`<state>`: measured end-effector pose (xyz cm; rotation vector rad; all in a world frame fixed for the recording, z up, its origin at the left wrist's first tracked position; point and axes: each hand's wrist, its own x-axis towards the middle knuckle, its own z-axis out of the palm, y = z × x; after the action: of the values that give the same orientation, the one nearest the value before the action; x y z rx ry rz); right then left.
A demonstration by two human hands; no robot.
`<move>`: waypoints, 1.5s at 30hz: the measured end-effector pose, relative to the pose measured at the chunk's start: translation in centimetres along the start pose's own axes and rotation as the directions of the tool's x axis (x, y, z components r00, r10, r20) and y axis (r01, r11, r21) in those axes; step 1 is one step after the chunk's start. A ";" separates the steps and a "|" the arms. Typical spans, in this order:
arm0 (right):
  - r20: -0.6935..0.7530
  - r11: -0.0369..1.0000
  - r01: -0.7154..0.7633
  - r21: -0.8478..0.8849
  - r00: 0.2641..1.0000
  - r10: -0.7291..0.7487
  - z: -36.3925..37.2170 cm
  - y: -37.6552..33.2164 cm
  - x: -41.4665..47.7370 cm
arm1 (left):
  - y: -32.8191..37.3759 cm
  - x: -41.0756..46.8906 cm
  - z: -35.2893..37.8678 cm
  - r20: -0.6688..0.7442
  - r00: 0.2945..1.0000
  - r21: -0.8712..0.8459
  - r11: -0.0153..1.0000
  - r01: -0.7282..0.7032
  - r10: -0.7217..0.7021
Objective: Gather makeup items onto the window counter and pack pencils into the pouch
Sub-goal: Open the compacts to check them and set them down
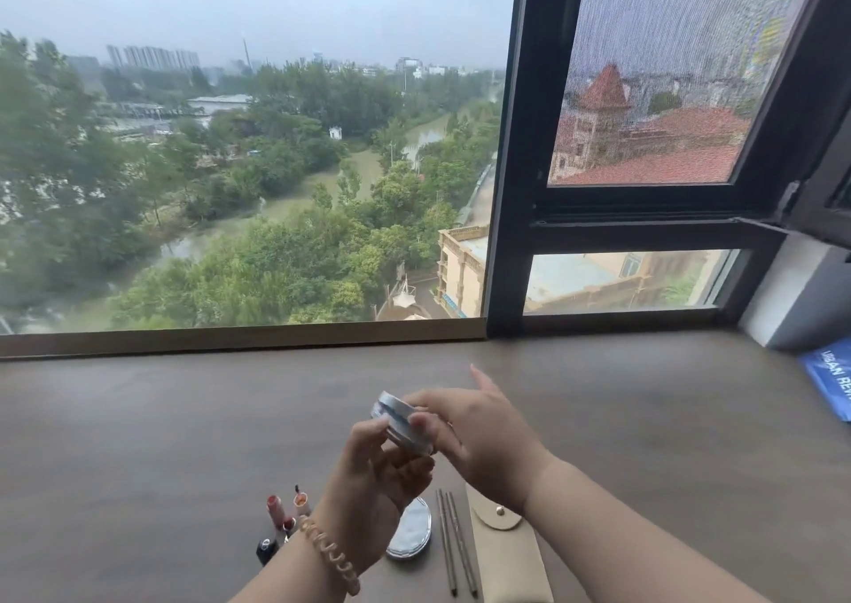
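Left hand (377, 478) and right hand (483, 436) both grip a silver tin (398, 420) above the pouch (506, 556). Pencils (453, 542) lie just left of the pouch.

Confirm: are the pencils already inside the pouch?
No, the pencils lie on the counter just left of the beige pouch, fully outside it.

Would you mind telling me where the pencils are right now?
In the head view, the pencils lie on the counter at bottom centre, between the silver compact and the beige pouch.
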<state>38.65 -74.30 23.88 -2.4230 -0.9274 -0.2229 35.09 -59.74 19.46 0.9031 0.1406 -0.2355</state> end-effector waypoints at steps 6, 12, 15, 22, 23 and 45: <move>-0.113 0.925 -0.180 0.334 0.967 0.229 1.4 -0.1 1.4 | 1.0 -0.5 -1.4 0.054 0.998 -0.068 0.997 0.037 -0.034; -0.024 0.845 -0.193 0.499 0.972 0.236 3.1 -0.3 1.6 | 1.7 -1.1 -3.2 0.086 0.994 -0.006 0.997 0.071 -0.070; -0.070 0.877 -0.209 0.433 0.962 0.264 3.8 -0.1 1.7 | 1.8 -1.3 -4.1 0.051 0.987 0.064 0.987 0.149 -0.152; -0.125 0.910 -0.244 0.335 0.946 0.299 5.6 0.6 2.4 | 1.7 -1.5 -4.9 -0.137 0.980 0.110 0.981 0.158 -0.143; -0.114 0.876 -0.266 0.403 0.935 0.337 5.9 0.7 2.6 | 1.6 -1.5 -5.4 -0.157 0.977 0.111 0.981 0.162 -0.144; 0.208 0.566 -0.586 0.579 0.778 0.593 15.2 3.5 1.4 | -5.3 -2.5 -13.0 -0.543 0.812 0.137 0.932 0.337 -0.214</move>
<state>41.48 -67.57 10.06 -1.9396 -0.0716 0.2891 31.03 -52.21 8.03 1.1626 0.7733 -0.2771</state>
